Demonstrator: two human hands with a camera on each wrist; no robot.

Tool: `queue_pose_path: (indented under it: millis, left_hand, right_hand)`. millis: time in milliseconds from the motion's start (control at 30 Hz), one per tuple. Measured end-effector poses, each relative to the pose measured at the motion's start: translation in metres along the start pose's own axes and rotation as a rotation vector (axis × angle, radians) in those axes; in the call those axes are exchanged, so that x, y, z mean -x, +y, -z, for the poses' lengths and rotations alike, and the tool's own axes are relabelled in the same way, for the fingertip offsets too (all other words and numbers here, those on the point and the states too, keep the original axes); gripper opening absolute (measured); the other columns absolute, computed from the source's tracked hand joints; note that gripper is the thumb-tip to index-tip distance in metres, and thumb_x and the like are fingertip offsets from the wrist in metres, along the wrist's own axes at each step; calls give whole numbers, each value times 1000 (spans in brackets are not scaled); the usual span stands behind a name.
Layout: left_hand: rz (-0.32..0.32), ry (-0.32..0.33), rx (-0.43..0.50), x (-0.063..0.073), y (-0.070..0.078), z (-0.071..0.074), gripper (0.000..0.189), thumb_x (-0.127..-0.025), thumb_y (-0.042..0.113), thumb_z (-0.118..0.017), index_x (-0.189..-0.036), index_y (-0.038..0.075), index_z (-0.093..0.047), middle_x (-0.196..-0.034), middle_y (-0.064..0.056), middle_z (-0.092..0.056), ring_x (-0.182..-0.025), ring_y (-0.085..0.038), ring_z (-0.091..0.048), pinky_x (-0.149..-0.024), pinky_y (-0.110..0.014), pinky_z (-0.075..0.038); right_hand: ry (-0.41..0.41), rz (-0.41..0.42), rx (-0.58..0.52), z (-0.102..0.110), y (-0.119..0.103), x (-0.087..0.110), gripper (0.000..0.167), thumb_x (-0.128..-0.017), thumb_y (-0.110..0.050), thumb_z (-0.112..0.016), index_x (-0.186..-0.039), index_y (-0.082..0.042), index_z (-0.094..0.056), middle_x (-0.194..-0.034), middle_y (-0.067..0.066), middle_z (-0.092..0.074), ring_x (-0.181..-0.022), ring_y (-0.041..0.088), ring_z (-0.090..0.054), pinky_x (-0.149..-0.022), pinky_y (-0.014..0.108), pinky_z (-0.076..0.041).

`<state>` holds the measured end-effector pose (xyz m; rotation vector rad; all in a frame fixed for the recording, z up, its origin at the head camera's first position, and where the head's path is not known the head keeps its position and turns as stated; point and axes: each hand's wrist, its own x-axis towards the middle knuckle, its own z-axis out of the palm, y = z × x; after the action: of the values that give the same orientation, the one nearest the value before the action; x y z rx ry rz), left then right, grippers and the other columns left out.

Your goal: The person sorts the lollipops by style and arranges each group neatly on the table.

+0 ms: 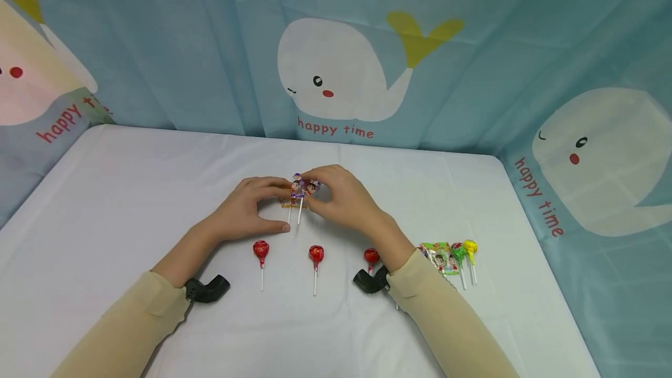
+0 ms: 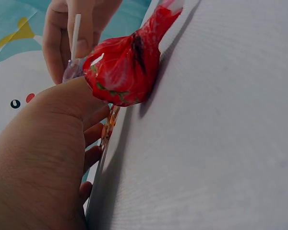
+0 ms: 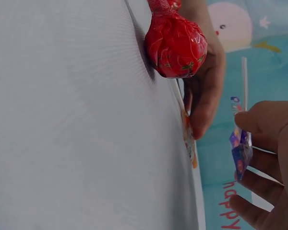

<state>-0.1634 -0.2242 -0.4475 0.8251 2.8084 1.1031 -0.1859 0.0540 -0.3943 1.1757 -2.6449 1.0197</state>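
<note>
Between thumb and fingertips my right hand (image 1: 343, 200) pinches a lollipop in a flat, purple printed wrapper (image 1: 311, 187), its white stick pointing toward me. The right wrist view shows the same purple-wrapped lollipop (image 3: 242, 151) held above the table. My left hand (image 1: 247, 207) rests low on the table, thumb and fingers spread apart. Beside its fingertips lies an orange-wrapped lollipop (image 1: 286, 203), partly hidden behind the purple one. Nearer to me lie red lollipops (image 1: 261, 249) (image 1: 316, 254) (image 1: 371, 256) in a row, the rightmost partly covered by the right wrist.
Right of my right forearm lie a green lollipop (image 1: 458, 251), a yellow lollipop (image 1: 471, 248) and a flat green printed packet (image 1: 443, 258), with more partly hidden by the sleeve. A white cloth (image 1: 131, 203) covers the table. Behind it hangs a blue whale-print curtain (image 1: 220, 45).
</note>
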Motion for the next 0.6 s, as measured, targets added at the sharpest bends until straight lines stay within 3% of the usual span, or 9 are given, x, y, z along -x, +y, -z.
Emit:
queue_pose_path:
  millis: [333, 600]
  left_hand:
    - [-38, 14, -7, 0, 0, -1, 59, -81, 42, -98, -133, 22, -79, -153, 2, -62, -146, -30, -49, -122, -62, -29]
    - [-50, 15, 0, 0, 0, -1, 59, -82, 42, -97, -135, 25, -78, -153, 0, -62, -146, -31, -50, -122, -64, -28]
  right_hand:
    - [-52, -56, 10, -6, 5, 1, 40, -99, -17, -79, -138, -7, -73, -135, 3, -74, -134, 22, -61, -117, 37, -47]
    - [-84, -55, 12, -13, 15, 2, 39, -101, -17, -78, -139, -8, -73, -135, 3, -73, -133, 21, -62, -117, 36, -47]
